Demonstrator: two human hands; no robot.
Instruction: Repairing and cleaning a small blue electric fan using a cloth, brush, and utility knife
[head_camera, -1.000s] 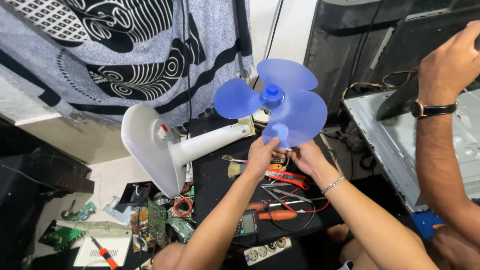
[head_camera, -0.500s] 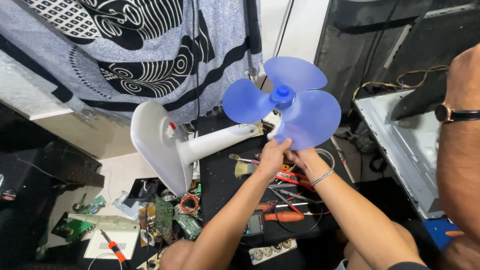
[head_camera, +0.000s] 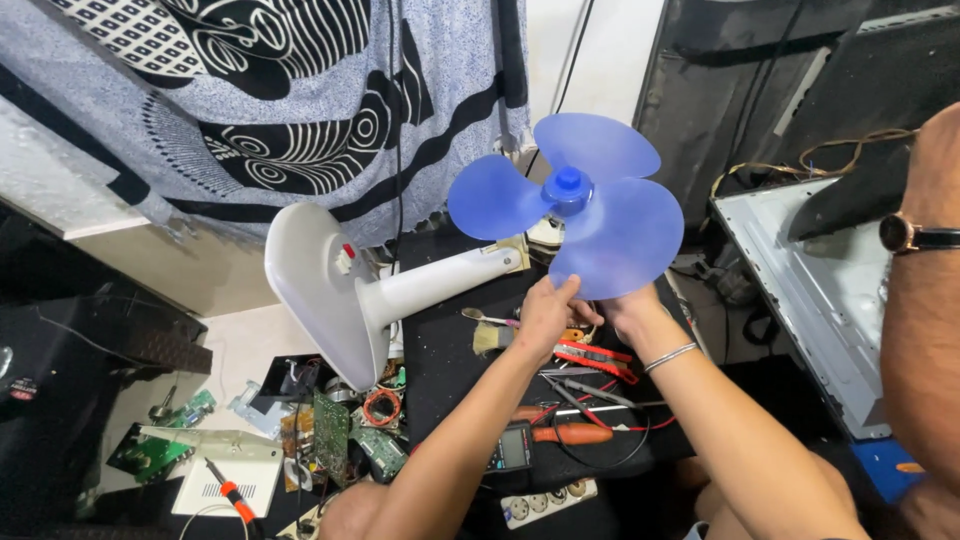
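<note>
A home electronics repair corner

Circuit boards (head_camera: 330, 435), a multimeter (head_camera: 513, 447), pliers (head_camera: 590, 357), a screwdriver (head_camera: 233, 492) and a power strip (head_camera: 545, 500) litter a dark bench (head_camera: 450, 370); a patterned cloth (head_camera: 250, 110) hangs behind, and an opened flat panel (head_camera: 810, 290) lies at right.

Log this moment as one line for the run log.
left hand: under blue three-blade plastic fan propeller | right hand: at its lower blade | white fan stand: lying sideways | black mat: red pliers
</note>
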